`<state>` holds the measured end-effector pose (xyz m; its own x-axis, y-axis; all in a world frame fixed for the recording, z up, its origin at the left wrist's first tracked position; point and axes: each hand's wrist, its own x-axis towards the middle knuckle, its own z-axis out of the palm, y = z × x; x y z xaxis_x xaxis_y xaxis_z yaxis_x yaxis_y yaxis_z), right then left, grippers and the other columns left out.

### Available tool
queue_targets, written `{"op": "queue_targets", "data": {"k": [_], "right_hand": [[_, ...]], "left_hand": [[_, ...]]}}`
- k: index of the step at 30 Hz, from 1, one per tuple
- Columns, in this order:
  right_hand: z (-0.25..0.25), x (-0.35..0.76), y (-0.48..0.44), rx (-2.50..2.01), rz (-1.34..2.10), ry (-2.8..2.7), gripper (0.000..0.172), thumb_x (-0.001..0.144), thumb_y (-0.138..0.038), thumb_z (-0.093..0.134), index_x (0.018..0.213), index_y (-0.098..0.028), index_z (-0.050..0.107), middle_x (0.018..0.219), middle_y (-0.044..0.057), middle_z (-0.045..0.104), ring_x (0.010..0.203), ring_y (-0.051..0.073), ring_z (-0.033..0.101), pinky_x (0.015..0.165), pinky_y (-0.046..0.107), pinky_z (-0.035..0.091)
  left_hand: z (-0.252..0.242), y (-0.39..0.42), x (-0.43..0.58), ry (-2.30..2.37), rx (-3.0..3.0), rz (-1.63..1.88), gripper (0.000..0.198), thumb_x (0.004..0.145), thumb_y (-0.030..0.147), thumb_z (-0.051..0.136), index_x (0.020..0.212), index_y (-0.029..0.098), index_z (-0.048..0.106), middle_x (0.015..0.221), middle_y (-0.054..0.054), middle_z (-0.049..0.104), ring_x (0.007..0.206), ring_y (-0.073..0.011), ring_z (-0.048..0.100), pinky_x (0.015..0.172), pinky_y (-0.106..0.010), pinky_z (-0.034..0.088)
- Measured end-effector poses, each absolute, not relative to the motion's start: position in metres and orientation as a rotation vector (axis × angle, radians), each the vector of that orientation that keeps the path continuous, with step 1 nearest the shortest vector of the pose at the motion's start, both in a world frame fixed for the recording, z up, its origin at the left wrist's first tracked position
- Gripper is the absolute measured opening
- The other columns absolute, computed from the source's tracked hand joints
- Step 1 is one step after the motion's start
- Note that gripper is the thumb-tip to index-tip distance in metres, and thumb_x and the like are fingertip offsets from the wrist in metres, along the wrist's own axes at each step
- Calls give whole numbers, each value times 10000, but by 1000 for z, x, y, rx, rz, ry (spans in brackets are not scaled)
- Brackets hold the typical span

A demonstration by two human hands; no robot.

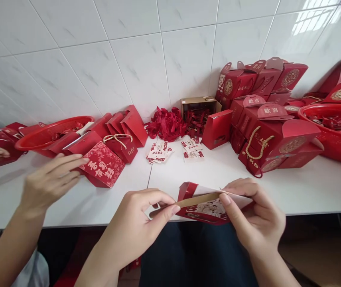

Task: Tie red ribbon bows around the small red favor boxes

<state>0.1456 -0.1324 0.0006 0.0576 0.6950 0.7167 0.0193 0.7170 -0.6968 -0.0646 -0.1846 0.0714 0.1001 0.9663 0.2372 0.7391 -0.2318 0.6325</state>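
Ribbons point(166, 123): they are lying at 11 o'clock from the red box point(210, 210), behind white cards point(159, 152).
Box stack point(290, 129): it is standing at 1 o'clock.
Co-worker's hand point(52, 179): it is touching a patterned box point(104, 165) toward 9 o'clock.
Red box: it is tilting at the front edge of the table point(308, 195), showing white paper and a printed picture.
Left hand point(138, 217): fingers are pinching a brown strip point(198, 199).
Right hand point(260, 219): fingers are gripping the red box.

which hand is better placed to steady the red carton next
Likely the right hand: it grips the red carton at its right end, while the left hand pinches the tan strip.
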Motion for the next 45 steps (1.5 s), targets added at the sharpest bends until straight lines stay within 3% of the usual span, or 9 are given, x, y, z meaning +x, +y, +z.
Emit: {"op": "queue_targets", "data": {"k": [2,8,13,15,19,24,31,37,45], "right_hand": [[2,146,-131,-591,542,-1516,196,787,-14,661,884,-177,612,748,27,600,688,168,582,593,308,456],[7,147,-128,-362,487,-1798,232,769,1,659,930,-158,606,737,47,605,651,172,572,548,312,479],[7,144,-130,-280,523,-1866,251,795,-21,646,991,-172,601,774,56,651,655,170,595,564,320,513],[5,144,-130,-289,521,-1862,242,804,-30,641,995,-175,604,756,55,651,647,172,598,557,321,518],[3,145,-128,-300,496,-1852,190,822,-62,625,967,-184,605,734,54,640,620,172,593,540,324,525],[5,147,-124,-312,461,-1827,197,792,-52,648,940,-176,607,731,49,623,614,170,592,548,328,533],[11,147,-126,-332,420,-1831,164,810,-72,645,936,-172,614,730,54,631,620,168,586,532,314,519],[15,143,-128,-359,408,-1832,205,808,-48,638,965,-177,612,764,63,655,640,164,586,549,309,517],[13,142,-129,-390,398,-1832,163,817,-77,639,940,-180,610,729,47,633,614,162,573,531,296,499]], "left_hand": [[63,-183,-69,1712,1995,1013,94,840,202,661,770,240,710,666,42,690,581,-107,635,452,-159,465],[91,-182,-68,1503,2252,1446,166,792,105,710,844,260,684,890,11,720,885,-172,699,822,-280,558],[107,-166,-52,1019,2135,1423,184,852,143,665,970,245,568,711,22,663,576,-134,664,550,-244,559],[101,-159,-51,987,2109,1431,126,866,171,652,944,227,570,711,7,646,571,-129,646,513,-229,530],[83,-153,-59,1091,2086,1311,14,871,192,641,867,204,645,714,-24,658,604,-128,611,522,-223,491],[71,-157,-61,928,2061,1161,267,864,129,567,1101,200,666,862,-90,700,697,-170,657,602,-264,544],[54,-159,-42,1092,2191,1464,250,810,47,673,959,241,722,1029,-70,665,994,-206,678,839,-323,589],[45,-169,-29,1183,1769,1580,182,856,107,660,958,254,695,886,1,771,761,-161,749,664,-238,633],[44,-168,-24,1318,1671,1678,142,865,146,665,952,252,703,970,10,781,832,-152,754,758,-231,634]]}}
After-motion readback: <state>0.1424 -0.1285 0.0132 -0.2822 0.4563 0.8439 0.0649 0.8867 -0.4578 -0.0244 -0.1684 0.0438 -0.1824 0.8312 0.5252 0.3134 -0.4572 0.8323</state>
